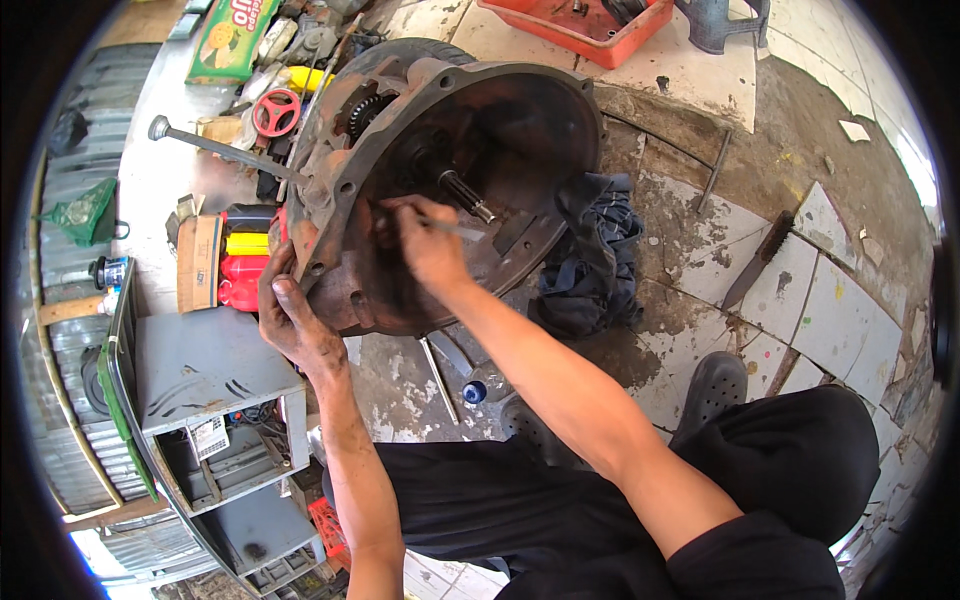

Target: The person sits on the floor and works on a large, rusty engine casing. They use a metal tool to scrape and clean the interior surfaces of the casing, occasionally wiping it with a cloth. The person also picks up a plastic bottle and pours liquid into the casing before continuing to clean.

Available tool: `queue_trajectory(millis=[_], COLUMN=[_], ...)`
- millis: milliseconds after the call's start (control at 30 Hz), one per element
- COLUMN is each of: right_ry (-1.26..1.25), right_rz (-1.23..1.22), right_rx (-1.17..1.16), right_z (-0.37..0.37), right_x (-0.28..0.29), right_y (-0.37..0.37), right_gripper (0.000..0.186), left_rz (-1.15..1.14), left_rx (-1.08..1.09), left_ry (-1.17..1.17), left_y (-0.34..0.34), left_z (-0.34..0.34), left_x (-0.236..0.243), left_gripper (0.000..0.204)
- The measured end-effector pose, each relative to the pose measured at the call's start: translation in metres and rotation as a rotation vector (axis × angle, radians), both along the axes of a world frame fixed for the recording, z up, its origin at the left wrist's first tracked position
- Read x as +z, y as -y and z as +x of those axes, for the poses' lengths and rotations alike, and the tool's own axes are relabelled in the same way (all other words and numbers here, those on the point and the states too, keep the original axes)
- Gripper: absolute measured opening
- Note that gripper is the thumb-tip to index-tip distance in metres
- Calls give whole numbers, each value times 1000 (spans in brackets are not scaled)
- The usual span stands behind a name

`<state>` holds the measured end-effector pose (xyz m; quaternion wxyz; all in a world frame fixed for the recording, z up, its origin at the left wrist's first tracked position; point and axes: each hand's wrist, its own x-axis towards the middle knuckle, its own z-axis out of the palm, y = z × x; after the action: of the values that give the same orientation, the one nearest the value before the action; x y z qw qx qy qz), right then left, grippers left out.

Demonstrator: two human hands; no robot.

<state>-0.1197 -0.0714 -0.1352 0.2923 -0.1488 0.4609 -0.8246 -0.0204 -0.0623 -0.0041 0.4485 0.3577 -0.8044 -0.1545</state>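
A rusty, greasy gearbox bell housing (345,190) rests on the floor in front of me, its wide round mouth facing me. From its middle sticks a splined input shaft (466,194). My left hand (300,318) clasps the lower left rim, thumb on the near side and fingers partly hidden. Inside the mouth, below and left of the shaft, is my right hand (432,245). Its fingers are curled close to the inner wall and slightly blurred; what they hold, if anything, does not show. A dark crumpled cloth (595,260) lies against the housing's right side.
A long metal bar (225,150) juts out left of the housing. On the floor are a knife (758,262), a thin rod (440,380), a bottle with a blue cap (476,391) and a red tray (600,40). A grey metal cabinet (205,350) stands left.
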Motion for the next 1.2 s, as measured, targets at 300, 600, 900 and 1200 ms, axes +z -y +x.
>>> queue_trajectory(millis=[300,600,900,1200], right_ry=[202,230,-205,-249], right_rz=[-43,-63,0,-116], right_rx=[35,3,-144,62], right_z=[-12,-22,-10,8], right_x=[6,24,15,-12], right_y=[11,5,15,-12], right_gripper=[28,40,35,24], left_rz=[-14,-6,4,70], left_rx=[12,17,12,-8], left_ry=[15,-4,-10,-35], left_y=[-2,0,-4,-3], left_z=[0,4,-4,-5], left_x=[1,-1,0,2], left_gripper=[70,70,67,60])
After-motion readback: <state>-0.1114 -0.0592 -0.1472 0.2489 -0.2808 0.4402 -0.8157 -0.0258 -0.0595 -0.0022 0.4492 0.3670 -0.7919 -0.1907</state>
